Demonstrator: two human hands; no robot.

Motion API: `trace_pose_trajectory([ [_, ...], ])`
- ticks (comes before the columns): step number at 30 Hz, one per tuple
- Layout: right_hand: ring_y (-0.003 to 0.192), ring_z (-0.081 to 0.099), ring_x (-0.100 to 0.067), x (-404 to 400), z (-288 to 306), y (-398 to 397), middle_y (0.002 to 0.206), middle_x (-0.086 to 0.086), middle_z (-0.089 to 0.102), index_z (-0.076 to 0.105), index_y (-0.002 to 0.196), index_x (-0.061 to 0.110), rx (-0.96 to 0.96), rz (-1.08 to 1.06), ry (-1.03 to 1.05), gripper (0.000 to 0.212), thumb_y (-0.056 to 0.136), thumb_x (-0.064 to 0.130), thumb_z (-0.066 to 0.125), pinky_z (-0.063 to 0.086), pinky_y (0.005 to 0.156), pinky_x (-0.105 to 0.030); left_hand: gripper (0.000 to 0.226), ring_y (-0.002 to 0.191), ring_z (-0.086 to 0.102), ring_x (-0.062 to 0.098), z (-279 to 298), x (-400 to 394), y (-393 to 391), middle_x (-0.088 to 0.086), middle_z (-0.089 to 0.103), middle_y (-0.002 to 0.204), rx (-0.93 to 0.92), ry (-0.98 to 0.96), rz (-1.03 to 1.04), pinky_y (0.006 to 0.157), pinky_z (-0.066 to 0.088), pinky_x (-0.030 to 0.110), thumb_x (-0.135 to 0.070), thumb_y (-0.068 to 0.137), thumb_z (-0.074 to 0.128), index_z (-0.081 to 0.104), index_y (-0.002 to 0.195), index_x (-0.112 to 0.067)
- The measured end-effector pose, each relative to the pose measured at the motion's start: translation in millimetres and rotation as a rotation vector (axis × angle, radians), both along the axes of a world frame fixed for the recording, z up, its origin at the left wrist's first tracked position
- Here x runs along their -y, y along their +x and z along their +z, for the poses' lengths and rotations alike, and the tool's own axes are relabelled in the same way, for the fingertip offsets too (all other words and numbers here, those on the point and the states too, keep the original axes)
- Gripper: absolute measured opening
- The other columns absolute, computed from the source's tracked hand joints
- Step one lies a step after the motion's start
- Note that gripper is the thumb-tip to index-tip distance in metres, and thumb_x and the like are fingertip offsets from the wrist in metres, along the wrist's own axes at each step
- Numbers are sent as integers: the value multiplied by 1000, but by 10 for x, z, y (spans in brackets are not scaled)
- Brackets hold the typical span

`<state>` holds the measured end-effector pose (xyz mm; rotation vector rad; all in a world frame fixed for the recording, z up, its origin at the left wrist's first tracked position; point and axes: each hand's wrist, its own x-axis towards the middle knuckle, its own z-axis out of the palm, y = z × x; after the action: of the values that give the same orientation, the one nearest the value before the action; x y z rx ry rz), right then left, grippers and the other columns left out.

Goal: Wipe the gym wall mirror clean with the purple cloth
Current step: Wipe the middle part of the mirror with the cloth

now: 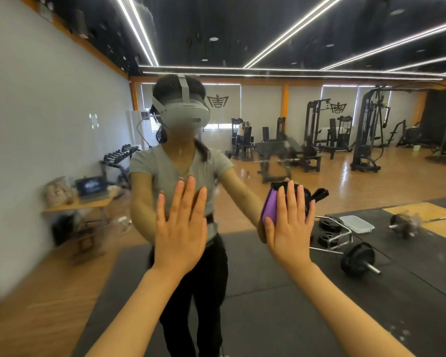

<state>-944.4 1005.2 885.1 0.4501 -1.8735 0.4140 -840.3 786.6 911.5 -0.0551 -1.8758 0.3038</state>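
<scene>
The wall mirror [345,140] fills the whole head view and reflects the gym and the person facing it. My left hand [182,228] lies flat on the glass with straight fingers, holding nothing. My right hand [290,225] is also flat with straight fingers and presses the purple cloth [271,206] against the mirror. The cloth shows purple at the hand's left edge and dark folds [317,194] above and to the right of the fingers. Most of the cloth is hidden under the palm.
Only reflections are in view: weight machines [366,130] at the back, a barbell and plates [358,258] on black floor mats at the right, a dumbbell rack [119,155] and a small table with a laptop [90,188] at the left.
</scene>
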Motion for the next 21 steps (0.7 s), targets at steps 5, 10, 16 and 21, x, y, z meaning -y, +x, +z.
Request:
trace_pose_trajectory([
  [5,150,16,-36,-67,368,-94,161,-19,24,21,155,6,-46,62,0,64,102,42,29,18,117,-63,70,153,14,30,-10,-339,-112,14,18,164,51,-52,-84,122,12,54,-26,93,55,28,156,-13],
  [10,152,13,-32,-94,925,-163,164,-15,22,25,156,7,-78,117,-97,63,102,40,30,8,120,-58,67,154,7,28,60,-544,-289,13,15,165,62,-45,-119,122,12,52,-30,98,41,15,158,-16],
  [16,151,17,-33,-41,747,-187,161,-18,26,27,154,7,-115,108,-137,62,101,40,30,12,120,-60,68,154,6,28,21,-532,-399,12,8,166,10,-81,-25,123,7,51,-35,101,43,14,160,-15],
  [21,150,19,-37,-130,164,-168,161,-19,24,26,153,6,-107,87,-21,61,105,43,23,14,119,-61,63,154,6,29,3,-525,-431,13,9,166,-2,-95,1,123,9,51,-35,101,41,22,158,-14],
])
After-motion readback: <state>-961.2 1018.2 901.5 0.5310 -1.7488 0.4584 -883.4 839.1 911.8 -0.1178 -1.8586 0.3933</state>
